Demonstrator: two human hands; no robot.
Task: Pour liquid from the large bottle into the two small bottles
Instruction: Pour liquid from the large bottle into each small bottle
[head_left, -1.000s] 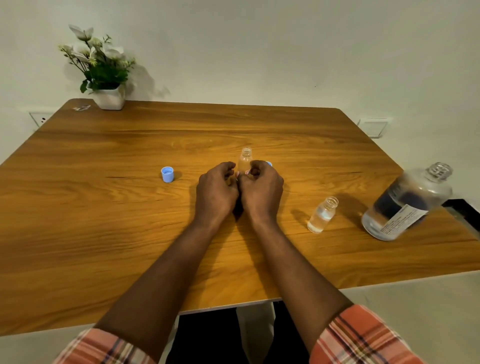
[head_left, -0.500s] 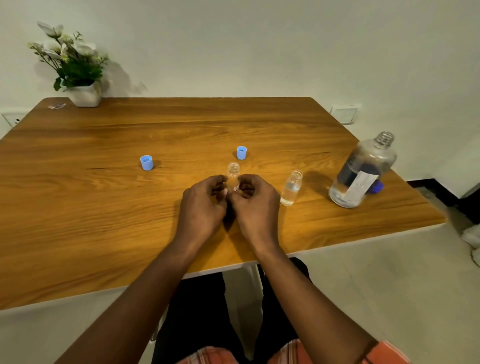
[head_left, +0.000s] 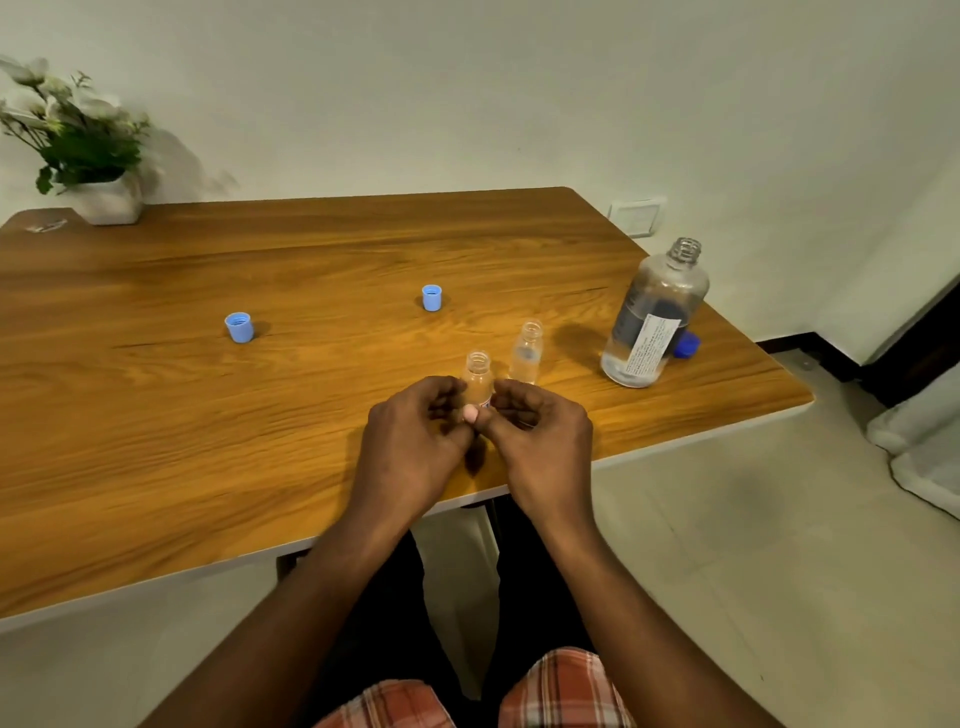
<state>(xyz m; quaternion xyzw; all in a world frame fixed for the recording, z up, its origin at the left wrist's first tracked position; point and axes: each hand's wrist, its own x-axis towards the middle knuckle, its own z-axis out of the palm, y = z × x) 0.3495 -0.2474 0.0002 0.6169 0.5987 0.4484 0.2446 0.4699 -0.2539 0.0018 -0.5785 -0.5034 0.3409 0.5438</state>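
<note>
We have both hands at the near edge of the bench (head_left: 156, 415), closed around the lower body of one small bottle (head_left: 479, 375). The left hand (head_left: 415, 441) curls its fingers against the bottle's left side, and the right hand (head_left: 540, 441) pinches in from the right, thumbs meeting in front of it. The bottle stands upright with its neck open and clear of our fingers. Whether its base rests on the bench or is lifted slightly we cannot tell, since our hands cover it.

The second small bottle (head_left: 527, 349) stands just beside the held one, a little further back and to the right, also upright and uncapped, with what looks like some liquid in its lower part. The large bottle (head_left: 652, 319) is near the right edge of the bench, well to the right of both hands, upright, its threaded mouth open and liquid filling its lower part. Its dark blue cap (head_left: 687, 345) lies just behind its base.

What the pour turns on is that the large bottle lies to the right of us, so our right hand is plainly the nearer one to take it, while the left could steady the small bottle. Its long axis is vertical and must tip leftward over the small open necks.

Two light blue caps (head_left: 239, 327) (head_left: 431, 297) sit apart toward the middle and left of the bench.
</note>
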